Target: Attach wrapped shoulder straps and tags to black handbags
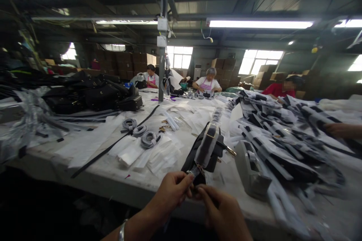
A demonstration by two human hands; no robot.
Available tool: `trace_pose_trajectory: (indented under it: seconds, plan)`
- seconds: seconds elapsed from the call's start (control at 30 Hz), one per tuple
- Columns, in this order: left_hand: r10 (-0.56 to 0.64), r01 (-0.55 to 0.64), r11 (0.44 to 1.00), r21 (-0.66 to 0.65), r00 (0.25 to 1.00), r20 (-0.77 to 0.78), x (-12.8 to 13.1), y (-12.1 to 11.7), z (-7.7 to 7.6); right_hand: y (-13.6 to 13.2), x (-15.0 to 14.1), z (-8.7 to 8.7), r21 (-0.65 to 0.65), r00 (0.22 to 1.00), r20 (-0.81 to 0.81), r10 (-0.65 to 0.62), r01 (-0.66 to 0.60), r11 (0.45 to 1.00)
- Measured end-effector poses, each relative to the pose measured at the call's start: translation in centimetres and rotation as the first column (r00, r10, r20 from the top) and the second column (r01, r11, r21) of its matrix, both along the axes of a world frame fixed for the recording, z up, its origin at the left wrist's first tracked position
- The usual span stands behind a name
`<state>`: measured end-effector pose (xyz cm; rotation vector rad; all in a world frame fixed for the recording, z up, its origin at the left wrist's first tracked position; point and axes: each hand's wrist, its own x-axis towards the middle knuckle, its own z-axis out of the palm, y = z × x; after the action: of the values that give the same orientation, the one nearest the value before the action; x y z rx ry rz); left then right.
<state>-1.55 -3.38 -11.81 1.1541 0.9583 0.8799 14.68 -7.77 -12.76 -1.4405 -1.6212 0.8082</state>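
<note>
A black handbag [191,155] lies at the table's front edge, straight ahead of me. Its strap [206,147], wrapped in pale film and fitted with a gold buckle, runs over the bag toward me. My left hand [174,189] is closed, pinching the near end of the strap and some clear film between thumb and fingers. Close beside it, my right hand [221,208] is closed too, its thumb and index finger pinched at the dark tip of the strap. Fingers hide the exact spot where both hands meet. A gold clasp [231,151] sticks out at the bag's right.
Right of the bag stands a grey tape dispenser [251,171]. Wrapped black bags and straps [277,143] are heaped beyond it. Coiled wrapped straps [149,139] and white sheets [127,150] lie left. Black bags [93,92] are piled far left. A post [161,71] rises mid-table; several people work around.
</note>
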Motion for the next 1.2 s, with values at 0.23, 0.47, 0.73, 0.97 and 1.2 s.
trace_pose_trajectory:
  seconds: [0.23,0.47,0.73,0.97,1.2]
  plan:
    - [0.084,-0.064,0.983,0.173,0.990,-0.113,0.4,0.2,-0.6,3.6,0.9,9.2,0.460,0.720,0.691,0.061,-0.504,0.732]
    - [0.163,-0.101,0.945,0.311,0.970,-0.182,0.5,0.3,-0.8,10.5,-3.0,13.5,-0.197,0.458,0.685,0.567,-0.632,0.749]
    - [0.189,-0.078,0.915,0.395,0.949,-0.251,0.6,0.3,-0.5,13.1,-5.1,13.5,-0.420,0.437,0.521,0.734,-0.617,0.665]
    - [0.151,-0.079,0.937,0.340,0.969,-0.193,0.5,0.6,-1.0,13.0,-4.7,13.8,-0.385,0.401,0.584,0.706,-0.629,0.676]
    - [0.029,-0.028,0.990,0.135,1.000,-0.007,0.7,1.1,-1.9,8.6,-2.2,12.7,-0.082,0.460,0.757,0.463,-0.636,0.767]
